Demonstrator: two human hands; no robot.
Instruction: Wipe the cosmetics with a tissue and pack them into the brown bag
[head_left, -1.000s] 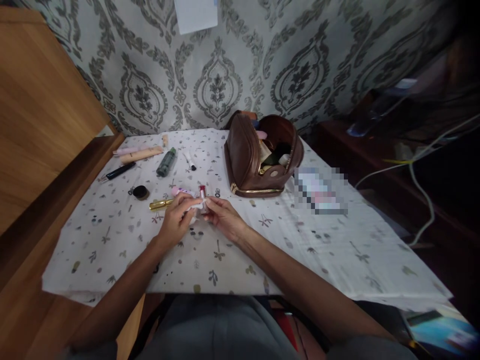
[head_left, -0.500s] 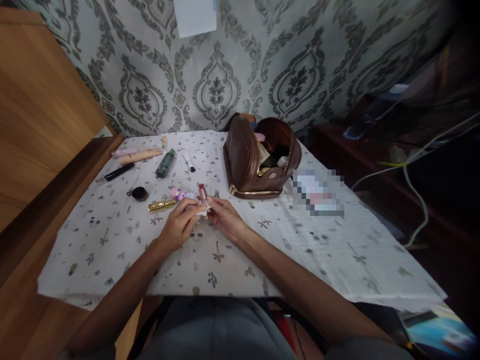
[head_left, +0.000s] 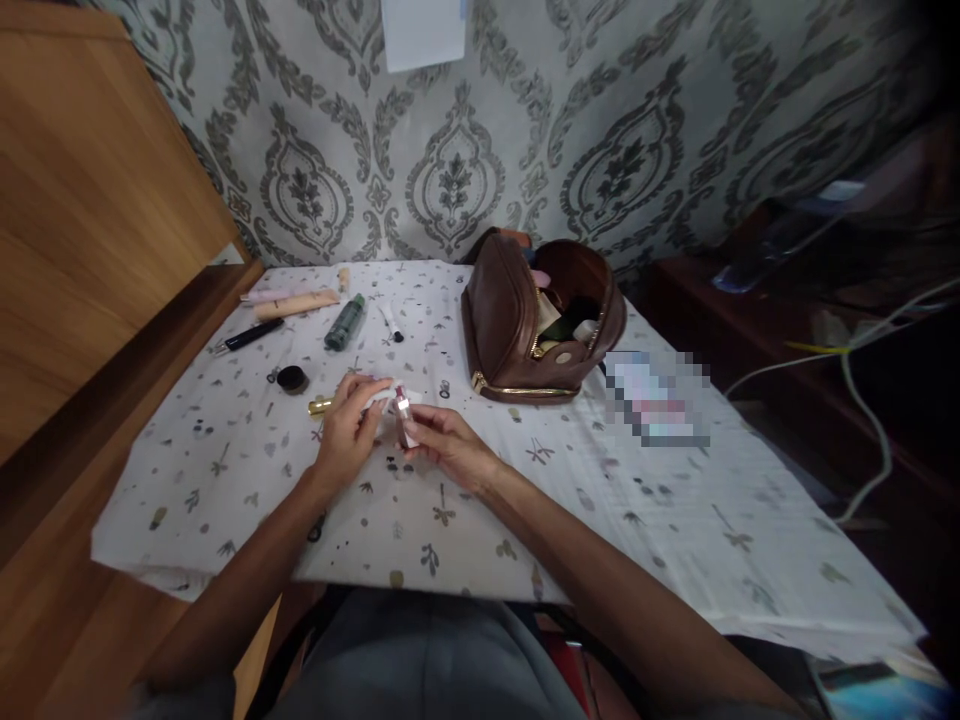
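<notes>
My right hand (head_left: 448,445) is closed round a small clear tube with a reddish top (head_left: 406,415), held upright over the table. Close to its left, my left hand (head_left: 350,425) pinches a white tissue-like piece (head_left: 380,396) beside the tube's top. A gold tube (head_left: 319,407) lies on the cloth, partly behind my left hand. Farther left is a round black jar (head_left: 292,379). A green bottle (head_left: 346,322) and a small white brush with a dark tip (head_left: 392,324) lie beyond my hands.
An open brown bag (head_left: 504,320) with items inside stands at the back. To its right lies a pixelated flat object (head_left: 656,400). A black pen-like item (head_left: 253,335) and a peach tube (head_left: 296,305) lie back left. Cables hang at the right.
The view has shifted, so the scene sits slightly farther right. My hands have drawn a little apart, and the reddish-topped tube now stands upright in my right hand.
</notes>
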